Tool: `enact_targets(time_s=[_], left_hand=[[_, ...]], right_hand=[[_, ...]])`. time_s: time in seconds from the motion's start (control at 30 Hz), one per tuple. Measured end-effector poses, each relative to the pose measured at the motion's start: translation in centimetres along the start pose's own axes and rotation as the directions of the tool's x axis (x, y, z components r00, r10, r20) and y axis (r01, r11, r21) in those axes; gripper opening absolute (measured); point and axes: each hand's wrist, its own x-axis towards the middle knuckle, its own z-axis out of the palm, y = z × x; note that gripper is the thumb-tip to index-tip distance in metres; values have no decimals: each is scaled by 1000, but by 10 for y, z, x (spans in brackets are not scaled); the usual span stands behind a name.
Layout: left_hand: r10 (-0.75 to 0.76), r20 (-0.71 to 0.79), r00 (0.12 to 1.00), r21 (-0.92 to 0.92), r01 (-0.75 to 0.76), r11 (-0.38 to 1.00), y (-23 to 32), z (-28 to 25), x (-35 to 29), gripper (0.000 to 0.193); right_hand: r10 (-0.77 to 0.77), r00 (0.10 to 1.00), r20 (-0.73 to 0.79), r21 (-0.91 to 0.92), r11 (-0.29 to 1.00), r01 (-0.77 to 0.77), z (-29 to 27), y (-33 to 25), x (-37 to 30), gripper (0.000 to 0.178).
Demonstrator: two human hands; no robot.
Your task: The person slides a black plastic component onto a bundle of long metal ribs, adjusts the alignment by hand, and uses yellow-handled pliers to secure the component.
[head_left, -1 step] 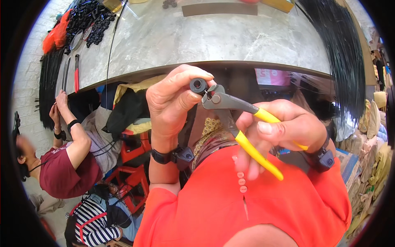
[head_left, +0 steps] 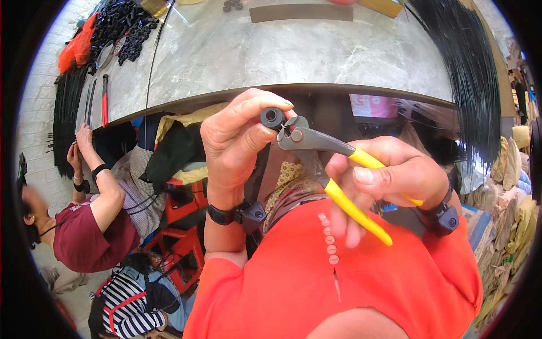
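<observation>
My left hand [head_left: 237, 141] is raised in front of my orange shirt and pinches a small black ring-shaped part [head_left: 272, 117] between thumb and fingertips. My right hand [head_left: 389, 175] grips the yellow handles of a pair of cutting pliers [head_left: 355, 210]. The handles are spread apart. The grey jaws [head_left: 293, 135] sit right against the black part, just below and to the right of it; whether they bite on it I cannot tell. Both wrists wear black bands.
A grey stone-look tabletop [head_left: 282, 56] lies ahead, with a pile of black parts [head_left: 121, 28], an orange bag [head_left: 76, 48] and a red-handled tool [head_left: 104, 101] at its left. A thick bundle of black strands [head_left: 468, 73] hangs at the right. A person in a maroon shirt [head_left: 84, 231] works at left, near red stools [head_left: 180, 237].
</observation>
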Motion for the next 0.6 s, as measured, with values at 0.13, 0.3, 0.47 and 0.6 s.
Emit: enact_targets(time_s=[0.13, 0.3, 0.47, 0.6], left_hand=[[12, 44, 999, -67, -9, 998, -3, -2, 1, 29], [18, 35, 999, -108, -15, 994, -5, -1, -1, 29], [19, -11, 1000, -78, -20, 997, 0, 5, 1, 27], [92, -10, 996, 61, -91, 994, 2, 11, 4, 25]], right_hand=[[1, 999, -42, -55, 998, -3, 3, 2, 2, 33], [-82, 994, -70, -214, 975, 65, 2, 14, 8, 31], [-88, 986, -144, -436, 900, 17, 4, -2, -1, 28], [-111, 971, -210, -685, 725, -65, 8, -23, -14, 28]])
